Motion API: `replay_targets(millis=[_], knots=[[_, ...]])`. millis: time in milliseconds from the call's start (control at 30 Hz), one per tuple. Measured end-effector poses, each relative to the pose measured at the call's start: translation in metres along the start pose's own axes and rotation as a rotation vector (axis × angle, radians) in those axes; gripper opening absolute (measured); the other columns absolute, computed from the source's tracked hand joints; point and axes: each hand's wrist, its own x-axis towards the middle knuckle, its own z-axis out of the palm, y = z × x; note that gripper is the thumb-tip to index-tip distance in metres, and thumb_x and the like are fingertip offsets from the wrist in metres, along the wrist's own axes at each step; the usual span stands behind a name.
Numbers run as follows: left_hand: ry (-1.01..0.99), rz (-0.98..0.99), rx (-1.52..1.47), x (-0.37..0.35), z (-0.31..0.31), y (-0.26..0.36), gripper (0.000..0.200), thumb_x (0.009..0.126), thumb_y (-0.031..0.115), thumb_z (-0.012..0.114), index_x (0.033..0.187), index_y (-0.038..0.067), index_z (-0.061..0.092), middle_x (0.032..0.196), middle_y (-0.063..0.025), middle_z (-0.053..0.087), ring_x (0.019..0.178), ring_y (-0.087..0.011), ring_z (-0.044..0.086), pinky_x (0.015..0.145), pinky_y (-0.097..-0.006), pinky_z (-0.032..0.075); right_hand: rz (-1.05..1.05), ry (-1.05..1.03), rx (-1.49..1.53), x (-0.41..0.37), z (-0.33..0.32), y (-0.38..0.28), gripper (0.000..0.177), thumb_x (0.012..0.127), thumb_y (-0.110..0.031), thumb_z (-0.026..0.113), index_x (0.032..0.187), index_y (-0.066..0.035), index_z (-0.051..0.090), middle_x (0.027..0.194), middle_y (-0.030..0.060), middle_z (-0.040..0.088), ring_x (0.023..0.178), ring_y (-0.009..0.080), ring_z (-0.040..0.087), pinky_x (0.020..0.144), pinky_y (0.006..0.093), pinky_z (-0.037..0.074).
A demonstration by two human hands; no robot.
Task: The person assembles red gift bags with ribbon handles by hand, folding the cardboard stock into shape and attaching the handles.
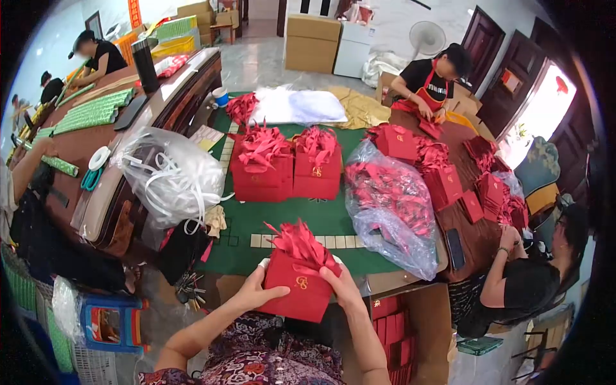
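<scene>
A stack of red paper bags (298,289) with a gold emblem and red ribbons on top is held upright between my two hands, over the near edge of the green table (256,215). My left hand (260,289) grips its left side, thumb across the front. On the right side, my right hand (343,282) presses with its thumb near the top corner. Beyond them, two upright groups of red bags (260,179) with ribbons stand side by side on the green surface.
A clear plastic bag (391,212) of red ribboned bags lies right; another plastic bag (170,173) with white straps lies left. An open cardboard box (431,327) below holds red bags. Co-workers sit at right (520,282) and far right (430,83); others are at left.
</scene>
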Motion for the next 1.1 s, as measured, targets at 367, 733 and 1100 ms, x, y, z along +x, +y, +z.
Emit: replay_targets(millis=[367, 733, 1100], knots=[[-0.028, -0.003, -0.009, 0.017, 0.011, 0.01, 0.082, 0.08, 0.009, 0.081, 0.143, -0.003, 0.03, 0.132, -0.0114, 0.052, 0.121, -0.0175, 0.052, 0.104, -0.0336, 0.044, -0.039, 0.115, 0.03, 0.007, -0.001, -0.012, 0.032, 0.084, -0.016, 0.078, 0.111, -0.002, 0.069, 0.103, 0.0049, 0.071, 0.091, 0.0118, 0.066, 0.085, 0.0282, 0.052], [-0.211, -0.337, -0.12, 0.107, 0.015, 0.095, 0.068, 0.079, 0.008, 0.08, 0.137, 0.003, 0.045, 0.122, -0.0106, 0.062, 0.108, -0.021, 0.063, 0.094, -0.0375, 0.052, -0.114, 0.054, 0.301, 0.005, -0.067, -0.015, 0.043, 0.102, -0.034, 0.051, 0.134, -0.006, 0.053, 0.132, 0.0118, 0.058, 0.116, 0.021, 0.058, 0.097, 0.0375, 0.047], [-0.038, -0.128, -0.236, 0.357, 0.022, 0.204, 0.046, 0.087, 0.014, 0.069, 0.129, 0.002, 0.055, 0.125, -0.0143, 0.063, 0.109, -0.0276, 0.065, 0.097, -0.0441, 0.052, -0.642, 0.48, -0.923, 0.001, -0.081, 0.024, 0.02, 0.085, -0.003, 0.067, 0.104, -0.007, 0.068, 0.104, 0.0182, 0.066, 0.099, 0.0393, 0.061, 0.087, 0.0443, 0.05]])
